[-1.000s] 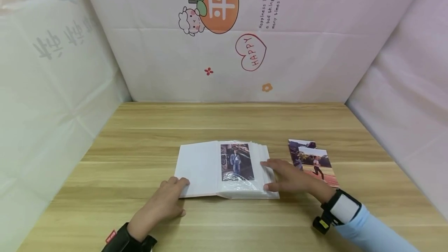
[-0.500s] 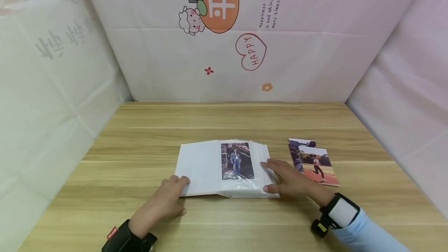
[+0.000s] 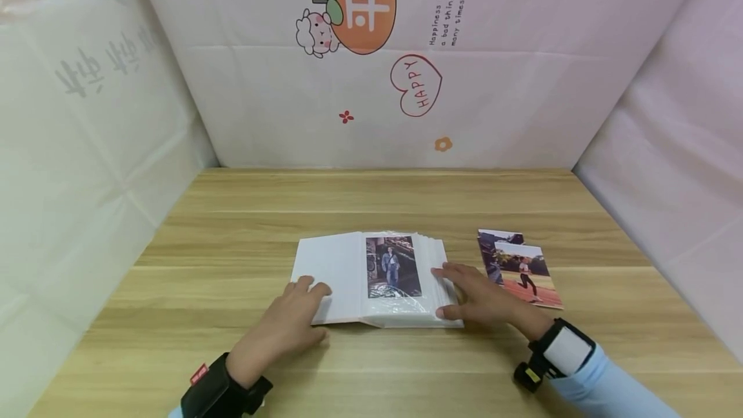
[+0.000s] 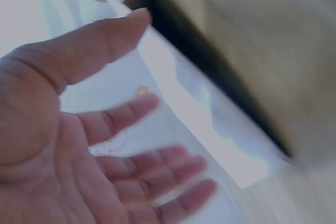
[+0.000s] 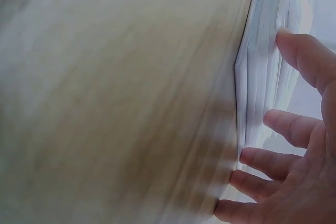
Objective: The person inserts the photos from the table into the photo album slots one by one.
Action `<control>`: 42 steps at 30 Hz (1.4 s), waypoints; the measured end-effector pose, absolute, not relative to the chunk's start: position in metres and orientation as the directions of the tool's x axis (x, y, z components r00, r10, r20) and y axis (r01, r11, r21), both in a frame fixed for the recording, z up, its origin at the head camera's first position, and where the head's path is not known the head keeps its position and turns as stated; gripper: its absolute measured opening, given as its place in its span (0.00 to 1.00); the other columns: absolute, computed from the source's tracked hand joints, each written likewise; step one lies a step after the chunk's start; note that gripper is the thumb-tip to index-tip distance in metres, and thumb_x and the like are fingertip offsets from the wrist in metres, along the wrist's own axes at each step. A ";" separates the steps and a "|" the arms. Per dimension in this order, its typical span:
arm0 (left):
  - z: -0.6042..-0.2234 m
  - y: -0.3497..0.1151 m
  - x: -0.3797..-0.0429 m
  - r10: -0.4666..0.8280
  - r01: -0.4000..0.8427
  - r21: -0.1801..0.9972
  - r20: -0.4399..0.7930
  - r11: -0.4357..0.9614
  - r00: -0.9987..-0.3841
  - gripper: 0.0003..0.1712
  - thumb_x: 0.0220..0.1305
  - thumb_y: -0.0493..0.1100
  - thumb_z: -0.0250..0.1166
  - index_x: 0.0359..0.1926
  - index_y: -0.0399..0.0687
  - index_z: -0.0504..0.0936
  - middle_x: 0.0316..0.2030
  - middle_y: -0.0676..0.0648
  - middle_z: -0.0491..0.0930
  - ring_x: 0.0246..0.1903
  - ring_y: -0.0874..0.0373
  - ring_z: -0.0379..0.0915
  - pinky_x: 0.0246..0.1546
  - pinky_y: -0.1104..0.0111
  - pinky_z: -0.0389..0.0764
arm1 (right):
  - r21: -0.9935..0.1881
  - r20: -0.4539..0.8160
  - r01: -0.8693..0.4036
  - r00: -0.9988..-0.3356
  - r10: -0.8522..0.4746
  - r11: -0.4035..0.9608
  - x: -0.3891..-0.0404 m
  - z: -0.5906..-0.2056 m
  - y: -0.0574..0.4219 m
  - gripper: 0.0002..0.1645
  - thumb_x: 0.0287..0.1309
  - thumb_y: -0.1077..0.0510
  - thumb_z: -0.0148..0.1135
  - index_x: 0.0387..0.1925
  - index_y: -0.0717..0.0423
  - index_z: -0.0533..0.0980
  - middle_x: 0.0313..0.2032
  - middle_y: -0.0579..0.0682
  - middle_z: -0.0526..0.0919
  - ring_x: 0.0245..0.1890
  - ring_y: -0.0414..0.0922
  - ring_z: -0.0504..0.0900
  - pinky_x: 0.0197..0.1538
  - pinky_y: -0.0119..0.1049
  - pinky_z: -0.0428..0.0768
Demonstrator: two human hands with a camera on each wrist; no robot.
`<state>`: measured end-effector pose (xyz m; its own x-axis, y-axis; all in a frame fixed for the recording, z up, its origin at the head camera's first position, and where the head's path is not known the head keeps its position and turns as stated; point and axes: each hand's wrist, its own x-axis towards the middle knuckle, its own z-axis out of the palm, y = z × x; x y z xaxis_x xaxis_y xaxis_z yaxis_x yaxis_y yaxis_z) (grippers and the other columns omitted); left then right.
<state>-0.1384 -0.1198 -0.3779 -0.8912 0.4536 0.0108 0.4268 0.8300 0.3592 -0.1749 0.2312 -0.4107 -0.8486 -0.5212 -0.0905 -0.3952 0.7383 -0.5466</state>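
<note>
A white photo album (image 3: 327,262) lies spread on the wooden table. Under clear film on its right page shows a photo (image 3: 392,268) of a person in blue clothes. My left hand (image 3: 284,322) is over the lower left of the album's blank inner cover, fingers spread. In the left wrist view its thumb and fingers stand apart around nothing, near the album's edge. My right hand (image 3: 484,298) touches the right-hand page edges. In the right wrist view, its thumb (image 5: 304,56) lies against the stacked pages (image 5: 257,72), with extended fingers along the edge.
Two overlapping loose photos lie right of the album, beside my right forearm; the upper photo (image 3: 525,276) shows a runner on a track. White printed cloth (image 3: 261,108) walls off the table (image 3: 371,199) at the back and both sides.
My left hand has shifted right and slightly away from me, off the cover's left edge, and its fingers have spread. The right hand and the album stay about where they were.
</note>
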 end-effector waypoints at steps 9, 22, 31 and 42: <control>-0.380 -0.082 -0.153 0.695 0.714 0.250 0.176 0.654 -0.697 0.19 0.49 0.44 0.70 0.44 0.44 0.79 0.46 0.43 0.75 0.44 0.48 0.72 0.36 0.58 0.77 | -0.560 -0.103 -0.381 -0.849 -0.518 0.735 -0.176 -0.412 0.230 0.47 0.51 0.37 0.63 0.66 0.58 0.61 0.64 0.68 0.58 0.62 0.66 0.56 0.57 0.64 0.56; -0.393 -0.062 -0.160 0.768 0.793 0.135 0.197 0.594 -0.610 0.14 0.55 0.44 0.66 0.44 0.51 0.81 0.48 0.48 0.77 0.47 0.52 0.72 0.37 0.62 0.74 | -0.561 -0.115 -0.367 -0.853 -0.509 0.742 -0.177 -0.413 0.230 0.47 0.50 0.37 0.64 0.66 0.57 0.62 0.64 0.67 0.58 0.62 0.65 0.56 0.57 0.64 0.56; -0.396 -0.064 -0.164 0.757 0.783 0.187 0.200 0.593 -0.621 0.11 0.56 0.39 0.65 0.42 0.53 0.81 0.49 0.49 0.77 0.48 0.51 0.73 0.36 0.58 0.76 | -0.560 -0.110 -0.377 -0.849 -0.517 0.738 -0.179 -0.411 0.230 0.47 0.50 0.38 0.64 0.66 0.57 0.62 0.64 0.67 0.58 0.62 0.65 0.56 0.57 0.64 0.57; -0.393 -0.053 -0.161 0.764 0.810 0.073 0.290 0.583 -0.576 0.12 0.51 0.37 0.63 0.39 0.51 0.82 0.41 0.49 0.79 0.41 0.53 0.75 0.31 0.63 0.75 | -0.576 -0.121 -0.352 -0.856 -0.503 0.738 -0.178 -0.410 0.229 0.47 0.49 0.38 0.65 0.66 0.57 0.62 0.64 0.67 0.57 0.62 0.66 0.55 0.56 0.65 0.57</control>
